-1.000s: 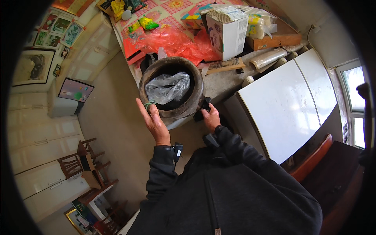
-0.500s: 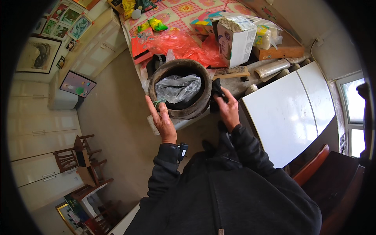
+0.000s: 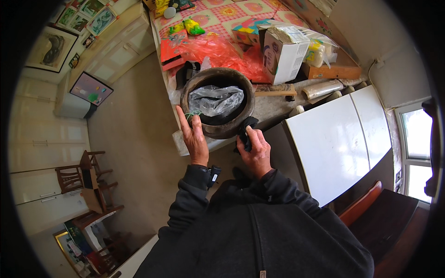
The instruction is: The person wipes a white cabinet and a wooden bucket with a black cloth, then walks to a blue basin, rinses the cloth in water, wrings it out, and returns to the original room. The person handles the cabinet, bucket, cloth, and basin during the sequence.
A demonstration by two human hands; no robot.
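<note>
A round, dark brown earthenware pot [image 3: 186, 92] stands at the near corner of a concrete ledge. Crumpled clear plastic [image 3: 215, 101] lies inside its mouth. My left hand [image 3: 195, 146] rests against the pot's near left side, its fingers stretched out and apart. A thin green string [image 3: 193, 113] shows at the rim by those fingertips. My right hand [image 3: 257, 154] is closed on a black cloth [image 3: 246, 132], which is against the pot's near right side. How much cloth is bunched under the fingers is hidden.
Behind the pot are a red plastic bag [image 3: 213, 50], a white carton [image 3: 283, 54] and a wooden box [image 3: 333, 70] on a patterned cover. A clear-wrapped roll [image 3: 322, 89] lies to the right. A white panel [image 3: 331, 141] stands nearer on the right. Wooden chairs [image 3: 69, 180] are at left.
My right hand has moved with the black cloth from the pot's right side round to its near right side. My left hand stays at the near left. The view has shifted slightly.
</note>
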